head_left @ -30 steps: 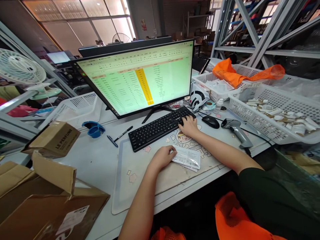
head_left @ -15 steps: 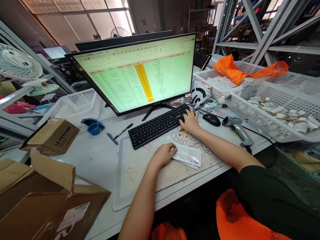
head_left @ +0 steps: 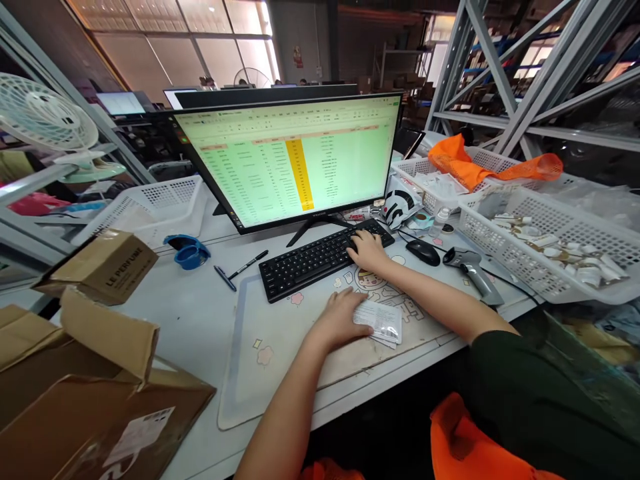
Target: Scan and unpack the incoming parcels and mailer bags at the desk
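Note:
My left hand (head_left: 340, 321) rests on the desk mat at the left end of a small stack of white printed packets (head_left: 384, 321). Its fingers are apart, with the thumb along the packets' near edge and the fingertips by their far edge; it does not look closed on them. My right hand (head_left: 369, 251) lies spread over the right part of the black keyboard (head_left: 310, 263), fingertips on the keys. Behind the keyboard stands a monitor (head_left: 260, 170) showing a spreadsheet with one orange column. A black mouse (head_left: 423, 252) sits right of my right hand.
A barcode scanner (head_left: 473, 273) lies right of the mouse, before a white basket (head_left: 540, 267) of small bottles. On the left are two pens (head_left: 240, 270), a blue tape dispenser (head_left: 190, 253), a small carton (head_left: 107, 267) and a large opened carton (head_left: 100, 400).
My left hand has opened from a closer hold on the packets' left edge, fingers spreading. My right hand has shifted slightly left over the keys. The camera view has tilted a little.

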### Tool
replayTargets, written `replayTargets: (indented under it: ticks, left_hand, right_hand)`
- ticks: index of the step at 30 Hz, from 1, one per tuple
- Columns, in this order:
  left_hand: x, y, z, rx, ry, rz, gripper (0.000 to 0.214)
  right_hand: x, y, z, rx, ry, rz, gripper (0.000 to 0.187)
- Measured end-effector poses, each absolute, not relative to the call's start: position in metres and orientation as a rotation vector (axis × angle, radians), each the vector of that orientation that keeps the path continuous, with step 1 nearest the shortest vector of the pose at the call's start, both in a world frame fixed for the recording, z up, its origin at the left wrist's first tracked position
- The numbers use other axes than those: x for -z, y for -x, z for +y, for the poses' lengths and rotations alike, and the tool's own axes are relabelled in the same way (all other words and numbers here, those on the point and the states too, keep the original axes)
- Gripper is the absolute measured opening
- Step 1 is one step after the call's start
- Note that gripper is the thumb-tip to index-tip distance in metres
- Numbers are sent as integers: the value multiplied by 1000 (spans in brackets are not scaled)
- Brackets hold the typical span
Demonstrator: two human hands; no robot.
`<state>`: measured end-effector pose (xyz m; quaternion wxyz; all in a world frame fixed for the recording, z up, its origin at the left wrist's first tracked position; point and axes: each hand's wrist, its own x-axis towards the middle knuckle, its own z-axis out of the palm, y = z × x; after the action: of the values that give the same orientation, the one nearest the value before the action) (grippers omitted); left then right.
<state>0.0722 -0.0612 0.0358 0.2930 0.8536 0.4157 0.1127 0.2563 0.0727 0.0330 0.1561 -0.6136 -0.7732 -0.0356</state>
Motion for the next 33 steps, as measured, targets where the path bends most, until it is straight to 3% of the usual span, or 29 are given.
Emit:
replayTargets:
  ticks: [5, 8, 16, 23, 33]
  left_hand:
    - [-35, -82, -69, -155, -2344, 1191, 81]
    - [-35, -81, -70, -149, -2353, 1243, 92]
    - [-30, -74, -63, -127, -2361, 1226, 93]
    - [-33, -76, -64, -193, -2368, 1267, 100]
    - [-46, -80, -67, -177, -2439, 1353, 54]
  right_hand:
    - [-22, -294, 45, 73, 1796, -2232, 47]
    - [-17, -299, 47, 70, 1781, -2243, 50]
    - [-7, -296, 51, 39, 1734, -2236, 63]
    - [-1, -297, 52, 106, 1712, -2195, 54]
    - [2, -295, 52, 63, 1658, -2236, 55]
